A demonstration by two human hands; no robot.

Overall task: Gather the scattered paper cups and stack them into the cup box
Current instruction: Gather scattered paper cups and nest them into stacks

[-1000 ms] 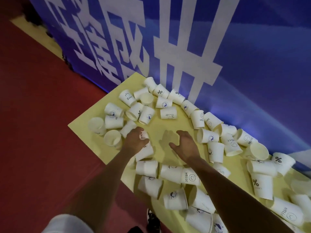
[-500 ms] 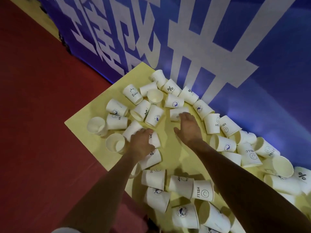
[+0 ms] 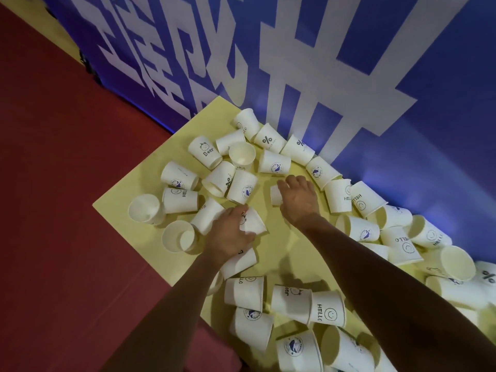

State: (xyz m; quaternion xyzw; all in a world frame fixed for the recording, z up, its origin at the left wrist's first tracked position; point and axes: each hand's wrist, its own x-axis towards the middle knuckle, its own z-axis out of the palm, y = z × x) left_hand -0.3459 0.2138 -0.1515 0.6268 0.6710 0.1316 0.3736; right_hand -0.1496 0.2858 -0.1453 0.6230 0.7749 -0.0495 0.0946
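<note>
White paper cups with matt walls and dark printed marks lie on the smooth, matt yellow table top, the floor left of it looks like dull red carpet, and the blue banner behind it shows a faint sheen.

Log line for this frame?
phase: gather | left grip: holds printed cup | right grip: on lying cup, closure unclear | yellow table: scattered cups | cup box: not in view
</note>
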